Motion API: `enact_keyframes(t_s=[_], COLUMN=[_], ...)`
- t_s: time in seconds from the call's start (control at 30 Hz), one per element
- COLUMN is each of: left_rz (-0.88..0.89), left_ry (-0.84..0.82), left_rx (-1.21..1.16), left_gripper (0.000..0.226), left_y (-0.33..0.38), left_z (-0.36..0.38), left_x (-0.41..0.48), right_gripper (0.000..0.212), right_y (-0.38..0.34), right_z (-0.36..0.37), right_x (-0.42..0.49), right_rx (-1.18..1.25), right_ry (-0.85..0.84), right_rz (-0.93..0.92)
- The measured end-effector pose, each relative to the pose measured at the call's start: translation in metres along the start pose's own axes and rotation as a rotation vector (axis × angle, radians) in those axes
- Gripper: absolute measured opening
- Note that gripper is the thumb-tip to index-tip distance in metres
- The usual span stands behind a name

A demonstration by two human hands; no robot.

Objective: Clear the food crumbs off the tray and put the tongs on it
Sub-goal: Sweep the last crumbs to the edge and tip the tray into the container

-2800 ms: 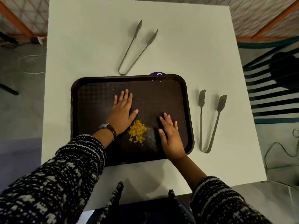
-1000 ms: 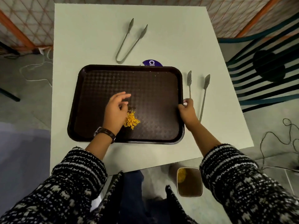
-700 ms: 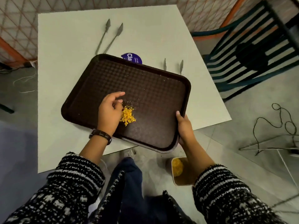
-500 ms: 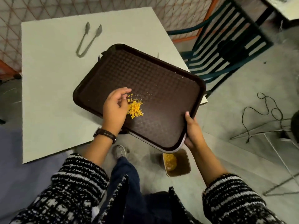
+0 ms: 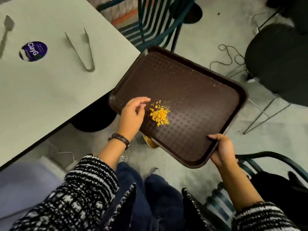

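Observation:
The dark brown tray [image 5: 196, 90] is off the table, held over the floor beside the table's corner. My right hand [image 5: 222, 150] grips its near right edge, thumb on top of the rim. A small heap of yellow crumbs [image 5: 160, 115] lies on the tray's near left part. My left hand [image 5: 133, 116] rests on the tray just left of the crumbs, its fingers loosely curled and holding nothing. One pair of metal tongs [image 5: 84, 52] lies on the white table [image 5: 50, 90]. A second pair of tongs [image 5: 5, 30] shows at the far left edge.
A small bin with yellow scraps [image 5: 150, 142] peeks out on the floor under the tray's near edge. A purple round sticker [image 5: 33, 51] is on the table. Dark green chairs [image 5: 150, 22], a black stool [image 5: 276, 57] and loose cables [image 5: 228, 55] stand around.
My right hand took the tray by its right edge, slid it off the table and swung it out over the floor. My left hand stayed beside the crumbs.

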State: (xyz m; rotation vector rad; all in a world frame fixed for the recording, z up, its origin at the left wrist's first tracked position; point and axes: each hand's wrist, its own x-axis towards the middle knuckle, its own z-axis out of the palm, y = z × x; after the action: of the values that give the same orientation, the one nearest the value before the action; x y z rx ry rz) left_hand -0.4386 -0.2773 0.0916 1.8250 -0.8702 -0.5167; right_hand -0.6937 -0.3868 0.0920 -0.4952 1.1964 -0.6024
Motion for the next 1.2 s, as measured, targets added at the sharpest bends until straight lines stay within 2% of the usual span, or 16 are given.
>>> enact_keyframes(t_s=[0.13,0.33,0.4,0.53,0.67,0.8,0.97,1.2], left_rz=[-0.008,-0.138,-0.166,-0.263,-0.364,-0.393,-0.409,-0.468], left_ry=[-0.038,-0.207,-0.274,-0.368,-0.420,-0.390,-0.352,-0.258], left_rx=[-0.005,0.093,0.125,0.201,0.164,0.191,0.186,0.162], left_gripper=[0.034,0.039,0.043,0.047,0.046,0.043,0.041,0.042], left_y=[-0.020,-0.079,-0.102,-0.143,-0.170,-0.189,-0.199,-0.207], left_z=[0.037,0.075,0.082,0.093,0.098,0.098,0.092,0.081], left_x=[-0.007,-0.023,-0.024,-0.023,-0.020,-0.023,-0.030,-0.020], right_gripper=[0.063,0.045,0.047,0.071,0.058,0.051,0.059,0.062], right_y=[0.018,0.079,0.099,0.139,0.164,0.187,0.204,0.223], right_z=[-0.051,-0.090,-0.092,-0.097,-0.079,-0.059,-0.035,-0.006], right_x=[-0.005,0.022,0.039,0.078,0.112,0.145,0.161,0.147], right_rx=[-0.051,-0.075,-0.084,-0.133,-0.143,-0.224,-0.451,-0.574], right_ry=[0.200,0.376,0.420,0.409,0.378,0.426,0.438,0.374], right_rz=[-0.015,0.086,0.093,0.050,-0.022,-0.090,-0.155,-0.292])
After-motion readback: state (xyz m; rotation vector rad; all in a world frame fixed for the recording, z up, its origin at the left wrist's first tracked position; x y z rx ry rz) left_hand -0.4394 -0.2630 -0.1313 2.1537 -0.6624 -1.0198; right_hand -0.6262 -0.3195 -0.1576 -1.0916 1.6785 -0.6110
